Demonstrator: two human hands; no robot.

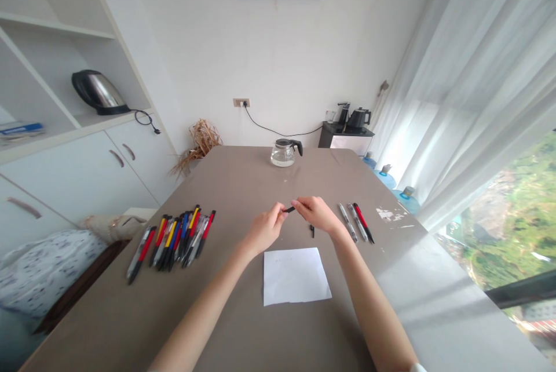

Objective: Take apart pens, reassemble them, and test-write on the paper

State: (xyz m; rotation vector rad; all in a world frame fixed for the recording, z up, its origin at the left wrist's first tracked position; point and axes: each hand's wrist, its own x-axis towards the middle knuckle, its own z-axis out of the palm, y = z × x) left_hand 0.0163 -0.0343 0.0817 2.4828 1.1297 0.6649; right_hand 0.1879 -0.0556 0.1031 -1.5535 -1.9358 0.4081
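Note:
Over the middle of the brown table [243,325], my left hand [268,227] and my right hand [316,214] meet, both pinched on a dark pen [289,209] held level between their fingertips. A small black pen part [311,231] lies on the table just below my right hand. In front of my hands lies a white sheet of paper [295,275]. To the left a pile of several coloured pens [174,237] is spread out. Three pens [357,222], two grey and one red and black, lie to the right.
A glass coffee pot [284,152] stands at the table's far end, dried grass [200,139] at its far left corner. A kettle [98,93] sits on the left shelf. Paper scraps [388,215] lie near the right edge, by the curtained window.

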